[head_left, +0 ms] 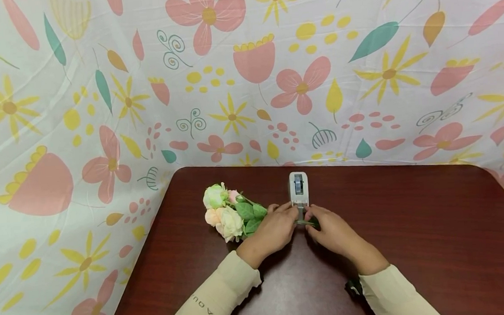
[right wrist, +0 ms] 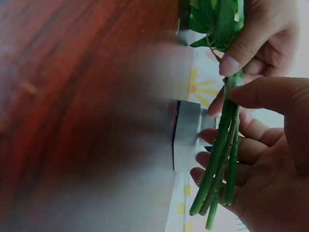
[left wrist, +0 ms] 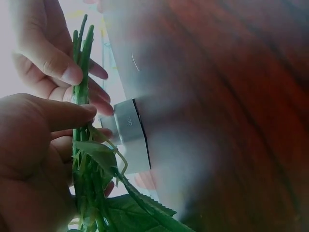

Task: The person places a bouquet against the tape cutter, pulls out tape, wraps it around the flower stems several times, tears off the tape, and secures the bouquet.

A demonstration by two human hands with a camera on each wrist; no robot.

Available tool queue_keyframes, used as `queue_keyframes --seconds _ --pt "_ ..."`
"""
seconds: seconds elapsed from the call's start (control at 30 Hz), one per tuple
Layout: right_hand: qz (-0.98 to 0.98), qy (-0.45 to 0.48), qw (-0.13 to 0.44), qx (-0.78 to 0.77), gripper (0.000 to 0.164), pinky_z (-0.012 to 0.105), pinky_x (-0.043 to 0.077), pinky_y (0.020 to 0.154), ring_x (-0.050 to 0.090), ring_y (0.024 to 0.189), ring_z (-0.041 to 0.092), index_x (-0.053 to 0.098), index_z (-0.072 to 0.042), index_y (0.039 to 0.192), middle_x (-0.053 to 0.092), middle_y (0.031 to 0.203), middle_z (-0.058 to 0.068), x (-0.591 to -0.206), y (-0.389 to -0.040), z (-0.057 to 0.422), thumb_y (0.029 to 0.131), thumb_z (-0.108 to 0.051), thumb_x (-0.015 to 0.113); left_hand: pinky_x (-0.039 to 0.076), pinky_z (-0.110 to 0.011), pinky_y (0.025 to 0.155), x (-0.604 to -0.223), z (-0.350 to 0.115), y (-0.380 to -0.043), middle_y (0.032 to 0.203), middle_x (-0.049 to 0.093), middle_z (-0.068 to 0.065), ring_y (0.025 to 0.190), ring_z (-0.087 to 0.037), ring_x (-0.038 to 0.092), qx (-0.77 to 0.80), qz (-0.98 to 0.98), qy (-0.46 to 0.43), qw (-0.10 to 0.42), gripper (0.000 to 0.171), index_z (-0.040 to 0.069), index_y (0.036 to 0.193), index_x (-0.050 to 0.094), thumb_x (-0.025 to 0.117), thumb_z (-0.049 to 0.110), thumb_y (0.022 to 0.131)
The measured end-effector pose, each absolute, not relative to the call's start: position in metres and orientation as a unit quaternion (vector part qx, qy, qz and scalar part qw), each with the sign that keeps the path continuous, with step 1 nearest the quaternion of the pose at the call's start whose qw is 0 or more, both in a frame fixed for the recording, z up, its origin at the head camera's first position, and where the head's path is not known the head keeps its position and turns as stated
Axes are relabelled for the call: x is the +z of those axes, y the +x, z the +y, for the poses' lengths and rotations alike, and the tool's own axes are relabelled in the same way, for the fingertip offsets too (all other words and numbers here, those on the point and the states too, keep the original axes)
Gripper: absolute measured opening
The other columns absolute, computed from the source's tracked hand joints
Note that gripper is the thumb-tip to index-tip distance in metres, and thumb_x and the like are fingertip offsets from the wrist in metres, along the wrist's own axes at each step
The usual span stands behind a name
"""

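Observation:
A bunch of artificial flowers [head_left: 231, 221] in cream, peach and pink lies sideways over the table, blooms to the left. My left hand [head_left: 274, 231] grips its green stems [left wrist: 83, 94] just below the leaves. Closer to the cut ends, my right hand [head_left: 332, 232] pinches the same stems between thumb and fingers. Right in front of both hands stands a white tape dispenser [head_left: 294, 196] with a roll of tape [head_left: 298, 184] in it. A shiny clear band, apparently tape, shows on the stems between the two thumbs in the right wrist view.
The dark reddish-brown table [head_left: 411, 215] extends to both sides of the hands. A white cloth [head_left: 338, 75] with printed flowers hangs behind it and along the left. Something small and black [head_left: 354, 287] is at the right wrist.

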State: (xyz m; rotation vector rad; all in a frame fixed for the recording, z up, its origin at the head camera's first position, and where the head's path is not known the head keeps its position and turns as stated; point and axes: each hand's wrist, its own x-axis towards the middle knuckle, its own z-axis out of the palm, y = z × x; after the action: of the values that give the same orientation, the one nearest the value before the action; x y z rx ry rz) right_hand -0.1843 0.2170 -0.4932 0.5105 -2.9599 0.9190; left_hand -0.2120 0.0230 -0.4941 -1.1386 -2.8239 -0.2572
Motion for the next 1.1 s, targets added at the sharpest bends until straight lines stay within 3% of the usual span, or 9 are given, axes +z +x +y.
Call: queue_keyframes --seconds 0.07,0.13,0.2,0.33,0.5,0.8,1.1 --pt "-0.944 0.164 0.003 0.287 0.011 0.047 0.053 0.086 0.068 0.101 0.028 0.062 -0.011 0.101 0.072 0.109 0.013 -0.493 -0.185 0.217 0.092 -0.014 0.068 0.042 -0.04 0.1 -0.494 0.023 -0.212 0.104 0.071 0.003 0.127 -0.017 0.061 -0.084 -0.921 -0.375 0.055 0.007 0.017 0.097 0.055 0.056 0.018 0.104" --pt "-0.944 0.163 0.003 0.285 0.012 0.042 0.052 0.078 0.065 0.085 0.019 0.062 -0.011 0.103 0.071 0.095 0.006 -0.492 -0.187 0.217 0.092 -0.015 0.068 0.041 -0.036 0.094 -0.494 0.023 -0.211 0.1 0.07 0.003 0.113 -0.016 0.066 -0.082 -0.919 -0.379 0.069 0.007 0.017 0.096 0.054 0.057 0.017 0.103" --pt "-0.944 0.161 -0.002 0.287 0.013 0.041 0.052 0.076 0.063 0.08 0.016 0.063 -0.012 0.104 0.07 0.088 0.001 -0.491 -0.188 0.218 0.093 -0.017 0.067 0.04 -0.034 0.089 -0.494 0.023 -0.211 0.094 0.069 0.004 0.097 -0.015 0.066 -0.078 -0.917 -0.382 0.08 0.007 0.017 0.096 0.054 0.058 0.016 0.102" --pt "-0.942 0.157 -0.01 0.297 0.017 0.047 0.054 0.084 0.07 0.093 0.023 0.066 -0.01 0.11 0.074 0.1 0.006 -0.49 -0.191 0.22 0.096 -0.021 0.064 0.038 -0.032 0.087 -0.494 0.024 -0.211 0.088 0.066 0.005 0.084 -0.015 0.064 -0.07 -0.917 -0.384 0.088 0.003 0.016 0.1 0.056 0.057 0.016 0.102" --pt "-0.939 0.177 -0.031 0.294 0.025 0.051 0.053 0.093 0.069 0.108 0.031 0.072 -0.006 0.117 0.074 0.114 0.011 -0.489 -0.195 0.222 0.101 -0.023 0.06 0.036 -0.032 0.087 -0.494 0.026 -0.212 0.092 0.067 0.005 0.083 -0.014 0.063 -0.061 -0.92 -0.378 0.082 0.004 0.016 0.105 0.059 0.058 0.015 0.102" --pt "-0.933 0.201 -0.048 0.295 0.021 0.048 0.053 0.092 0.069 0.107 0.026 0.075 -0.01 0.112 0.075 0.11 0.005 -0.488 -0.201 0.229 0.1 -0.021 0.062 0.04 -0.033 0.089 -0.492 0.029 -0.211 0.095 0.069 0.005 0.085 -0.014 0.066 -0.048 -0.928 -0.358 0.085 0.006 0.018 0.107 0.06 0.06 0.016 0.101" --pt "-0.928 0.225 -0.026 0.297 0.016 0.042 0.055 0.088 0.069 0.099 0.019 0.076 -0.014 0.109 0.074 0.102 -0.001 -0.488 -0.201 0.23 0.099 -0.019 0.065 0.049 -0.033 0.075 -0.483 0.028 -0.218 0.1 0.074 0.004 0.09 -0.013 0.071 -0.037 -0.935 -0.35 0.053 0.01 0.019 0.106 0.064 0.064 0.026 0.099"
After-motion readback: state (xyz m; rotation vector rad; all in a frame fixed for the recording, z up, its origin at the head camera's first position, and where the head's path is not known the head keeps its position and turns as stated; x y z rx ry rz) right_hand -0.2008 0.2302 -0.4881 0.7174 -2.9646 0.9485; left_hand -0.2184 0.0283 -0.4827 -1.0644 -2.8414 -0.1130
